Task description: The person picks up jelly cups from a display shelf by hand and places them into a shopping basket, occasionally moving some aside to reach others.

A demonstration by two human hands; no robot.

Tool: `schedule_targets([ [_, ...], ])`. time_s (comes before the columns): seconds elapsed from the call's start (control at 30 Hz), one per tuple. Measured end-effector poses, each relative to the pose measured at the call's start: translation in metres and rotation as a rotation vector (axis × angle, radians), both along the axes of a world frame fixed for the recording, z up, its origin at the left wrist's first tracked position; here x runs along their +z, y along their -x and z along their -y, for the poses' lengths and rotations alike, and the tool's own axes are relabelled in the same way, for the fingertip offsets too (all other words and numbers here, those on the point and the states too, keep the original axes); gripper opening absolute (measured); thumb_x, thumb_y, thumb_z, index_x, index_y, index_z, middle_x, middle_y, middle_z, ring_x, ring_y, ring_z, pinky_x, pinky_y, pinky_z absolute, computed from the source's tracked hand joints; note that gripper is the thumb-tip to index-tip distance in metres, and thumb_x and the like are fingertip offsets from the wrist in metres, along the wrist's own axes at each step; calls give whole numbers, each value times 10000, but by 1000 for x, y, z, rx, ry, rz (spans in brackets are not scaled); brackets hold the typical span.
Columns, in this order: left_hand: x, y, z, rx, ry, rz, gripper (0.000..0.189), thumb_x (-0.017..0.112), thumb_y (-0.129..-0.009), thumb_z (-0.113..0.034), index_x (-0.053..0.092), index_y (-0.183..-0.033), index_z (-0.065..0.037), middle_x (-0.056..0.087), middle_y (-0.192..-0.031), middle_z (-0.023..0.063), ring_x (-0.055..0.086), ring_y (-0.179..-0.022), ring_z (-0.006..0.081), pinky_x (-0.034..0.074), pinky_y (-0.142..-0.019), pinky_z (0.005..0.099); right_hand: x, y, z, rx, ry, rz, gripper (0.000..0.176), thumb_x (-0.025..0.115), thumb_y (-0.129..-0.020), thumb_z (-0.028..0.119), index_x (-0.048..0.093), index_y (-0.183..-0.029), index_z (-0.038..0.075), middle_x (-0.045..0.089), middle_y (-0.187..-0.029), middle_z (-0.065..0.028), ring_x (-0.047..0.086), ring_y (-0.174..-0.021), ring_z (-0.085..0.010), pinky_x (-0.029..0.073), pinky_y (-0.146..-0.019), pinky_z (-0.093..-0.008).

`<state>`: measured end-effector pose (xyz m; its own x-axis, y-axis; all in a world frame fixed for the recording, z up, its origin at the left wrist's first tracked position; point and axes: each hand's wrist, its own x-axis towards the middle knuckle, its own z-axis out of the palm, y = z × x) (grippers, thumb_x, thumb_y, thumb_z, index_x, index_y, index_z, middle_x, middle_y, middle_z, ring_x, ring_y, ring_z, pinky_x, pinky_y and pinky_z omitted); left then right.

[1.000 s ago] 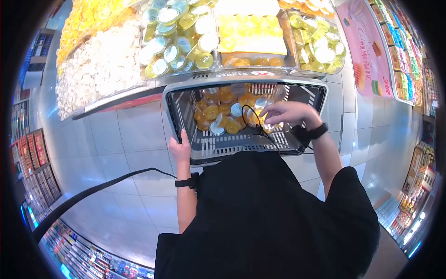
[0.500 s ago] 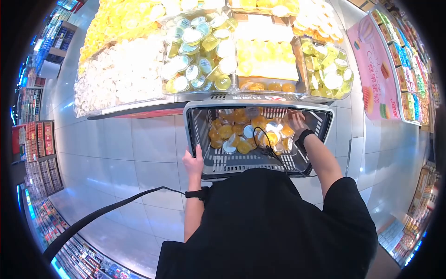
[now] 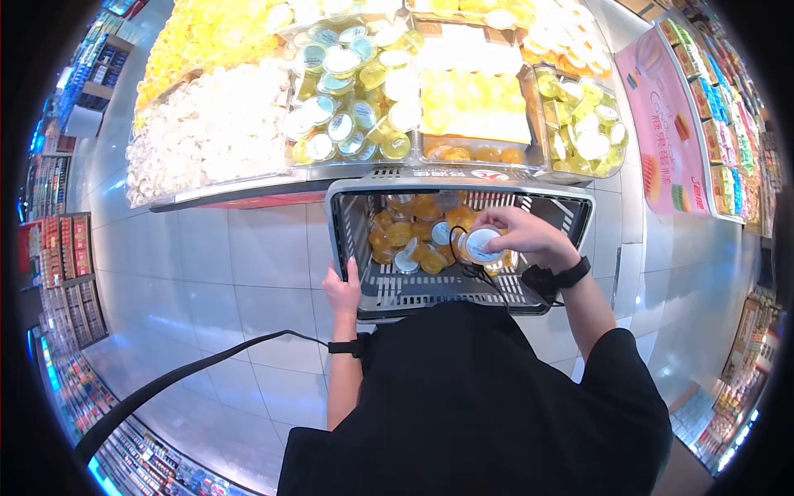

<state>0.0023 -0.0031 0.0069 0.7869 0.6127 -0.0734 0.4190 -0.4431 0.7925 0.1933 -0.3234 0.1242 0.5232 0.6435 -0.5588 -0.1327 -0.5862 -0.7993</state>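
Observation:
A grey slatted shopping basket (image 3: 337,240) sits against the front of the display, with several orange jelly cups (image 3: 400,232) piled inside. My right hand (image 3: 531,235) is over the basket's right half, its thumb and fingers closed around a jelly cup with a white printed lid (image 3: 482,245). The lid faces up, and part of the cup is hidden by the fingers. At the basket's left side, my left hand (image 3: 341,289) grips the basket's edge; some of its fingers are out of sight. A thin black cable (image 3: 454,237) hangs in front of the cups.
Beyond the basket, a bright display holds bins of green jelly cups (image 3: 364,116), white pieces (image 3: 211,124) and yellow items (image 3: 198,41). To the right stands a pink promotional stand (image 3: 662,132) with packets. Stocked shelves (image 3: 66,248) line the left across the tiled floor (image 3: 256,256).
My right hand has moved from the basket's far right corner toward its middle and nearer me, turning palm down, and the white-lidded jelly cup now shows in it. My left hand stays put.

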Motion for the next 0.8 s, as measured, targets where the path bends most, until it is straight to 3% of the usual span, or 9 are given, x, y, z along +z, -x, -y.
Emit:
schedule_targets([
  [0.03, 1, -1, 1, -5, 4, -1, 415, 652, -879, -306, 616, -961, 99, 665, -786, 265, 664, -739, 418, 505, -648, 434, 17, 0, -5, -66, -177, -105, 459, 713, -724, 119, 589, -1153, 13, 630, -1131, -104, 602, -1037, -189, 473, -898, -318],
  [0.1, 6, -3, 2, -17, 33, 69, 431, 660, -874, -302, 613, -970, 115, 660, -772, 266, 660, -725, 421, 505, -642, 433, 59, -12, -14, 8, -95, 244, 464, 694, -741, 31, 552, -1182, 31, 599, -1160, -64, 569, -1067, -145, 461, -914, -294],
  [0.17, 2, -1, 0, -16, -1, 60, 437, 662, -872, -299, 608, -961, 125, 658, -771, 270, 660, -727, 424, 505, -641, 434, 57, -36, -8, -105, -407, 112, 448, 691, -741, 31, 559, -1168, 42, 623, -1123, -38, 592, -1013, -136, 491, -862, -303],
  [0.23, -2, 0, -2, -14, -37, 56, 443, 665, -870, -296, 604, -952, 135, 655, -769, 274, 659, -729, 426, 506, -640, 435, 75, -65, -11, -102, -168, 390, 461, 700, -727, 49, 560, -1166, 32, 663, -1098, -88, 648, -990, -209, 509, -834, -327],
  [0.3, -6, 1, -3, -13, -62, 21, 463, 665, -867, -296, 596, -951, 154, 652, -772, 287, 657, -738, 436, 506, -643, 440, 77, -92, -29, 11, 198, 857, 453, 701, -713, 68, 558, -1140, 20, 671, -1047, -164, 659, -967, -306, 517, -824, -366],
  [0.33, -7, 2, -4, -10, -64, 21, 463, 665, -867, -296, 596, -951, 154, 652, -772, 287, 657, -738, 436, 506, -643, 440, 63, -112, -31, 99, 309, 931, 423, 689, -704, 82, 565, -1103, 16, 647, -1016, -226, 629, -972, -361, 509, -840, -404],
  [0.43, -11, 4, -5, -13, -65, -35, 473, 665, -864, -297, 596, -968, 159, 645, -773, 304, 654, -744, 447, 506, -637, 447, -2, -165, -38, 278, 475, 971, 439, 677, -708, 83, 547, -1124, 31, 644, -1022, -196, 623, -994, -355, 505, -850, -427],
  [0.6, -2, 1, -1, 11, -49, -9, 452, 670, -862, -299, 601, -937, 141, 627, -725, 297, 641, -707, 449, 491, -607, 464, -91, -197, -45, 287, 606, 1013, 519, 695, -713, 106, 495, -1188, 45, 580, -1121, -201, 583, -1053, -370, 494, -878, -433],
  [0.8, 1, 1, 0, 0, -66, 1, 423, 666, -867, -298, 604, -905, 119, 629, -724, 285, 636, -701, 448, 486, -602, 465, -108, -197, -46, 245, 389, 828, 635, 808, -642, 150, 492, -1181, 37, 547, -1155, -224, 567, -1066, -379, 484, -900, -412],
])
